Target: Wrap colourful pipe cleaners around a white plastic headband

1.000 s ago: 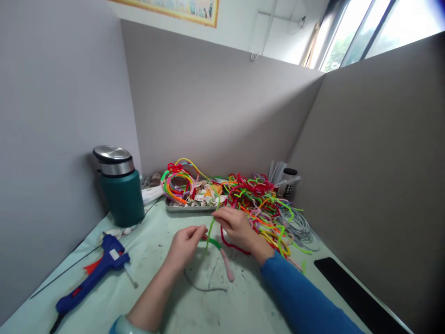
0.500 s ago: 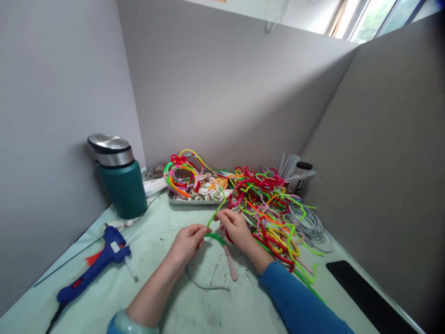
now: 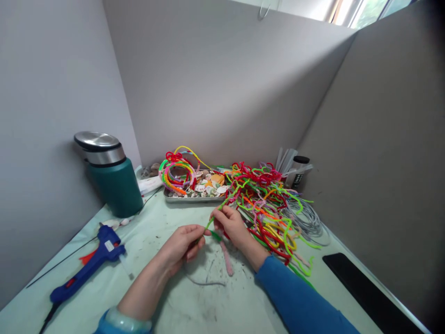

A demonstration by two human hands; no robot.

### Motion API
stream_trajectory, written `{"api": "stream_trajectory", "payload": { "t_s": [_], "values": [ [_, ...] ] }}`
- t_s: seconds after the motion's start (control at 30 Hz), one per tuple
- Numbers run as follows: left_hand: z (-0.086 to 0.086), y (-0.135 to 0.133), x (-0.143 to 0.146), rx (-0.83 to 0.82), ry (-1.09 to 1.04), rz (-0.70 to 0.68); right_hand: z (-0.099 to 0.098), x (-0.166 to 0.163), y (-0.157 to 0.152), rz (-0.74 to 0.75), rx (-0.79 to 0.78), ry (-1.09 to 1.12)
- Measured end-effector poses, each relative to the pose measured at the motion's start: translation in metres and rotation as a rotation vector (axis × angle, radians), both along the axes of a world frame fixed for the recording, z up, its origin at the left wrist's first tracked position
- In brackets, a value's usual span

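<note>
My left hand [image 3: 184,243] pinches the near end of a lime-green pipe cleaner [image 3: 227,200] between thumb and fingertips. Just to its right, my right hand [image 3: 232,226] grips the same pipe cleaner, whose free end slants up toward the back right. Below the fingers hangs a fuzzy strip with a dark green part and a pink end [image 3: 226,260]; its upper end is hidden at my left fingertips. A thin grey wire [image 3: 206,283] curves on the table beneath my hands.
A tangled pile of coloured pipe cleaners [image 3: 264,204] lies right. Behind stands a metal tray [image 3: 194,200] with flat pieces and a coloured ring. At left are a blue glue gun [image 3: 92,266] and a teal flask [image 3: 116,188]; at right, a grey wire coil [image 3: 309,222] and black slab [image 3: 365,292].
The lime-green pipe cleaner leans further right than before. My right fingers have closed over it, and my left fingers are spread a little lower. The whole view has shifted slightly.
</note>
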State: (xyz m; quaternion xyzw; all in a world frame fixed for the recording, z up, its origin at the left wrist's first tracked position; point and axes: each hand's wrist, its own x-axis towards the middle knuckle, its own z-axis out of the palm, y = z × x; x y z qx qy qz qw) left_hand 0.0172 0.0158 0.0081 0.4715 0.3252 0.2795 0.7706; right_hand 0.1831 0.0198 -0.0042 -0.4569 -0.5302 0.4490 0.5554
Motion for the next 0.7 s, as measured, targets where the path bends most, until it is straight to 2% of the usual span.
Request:
{"api": "stream_trajectory", "payload": {
  "t_s": [0.17, 0.3, 0.37, 0.43, 0.5, 0.53, 0.6, 0.7],
  "values": [
    [0.0, 0.002, -0.003, -0.07, -0.051, -0.027, -0.001, -0.005, -0.004, 0.138, -0.001, -0.04],
    [-0.001, 0.002, 0.0, -0.002, 0.035, -0.026, -0.009, -0.008, -0.003, 0.066, 0.01, -0.078],
    [-0.002, 0.0, 0.003, 0.152, 0.192, 0.011, -0.011, -0.009, -0.001, 0.004, 0.009, -0.119],
    [-0.003, -0.003, 0.007, 0.439, 0.451, 0.106, -0.012, -0.011, 0.0, -0.085, 0.006, -0.201],
    [-0.004, -0.007, 0.01, 0.799, 0.745, 0.241, -0.012, -0.013, 0.0, -0.187, -0.002, -0.291],
    [-0.004, -0.009, 0.01, 0.917, 0.866, 0.284, -0.012, -0.014, 0.0, -0.216, -0.007, -0.32],
    [-0.005, -0.01, 0.011, 1.011, 0.976, 0.291, -0.011, -0.015, -0.001, -0.194, -0.016, -0.317],
    [-0.005, -0.006, 0.009, 0.892, 0.851, 0.247, -0.01, -0.013, -0.002, -0.078, -0.032, -0.181]
  ]
}}
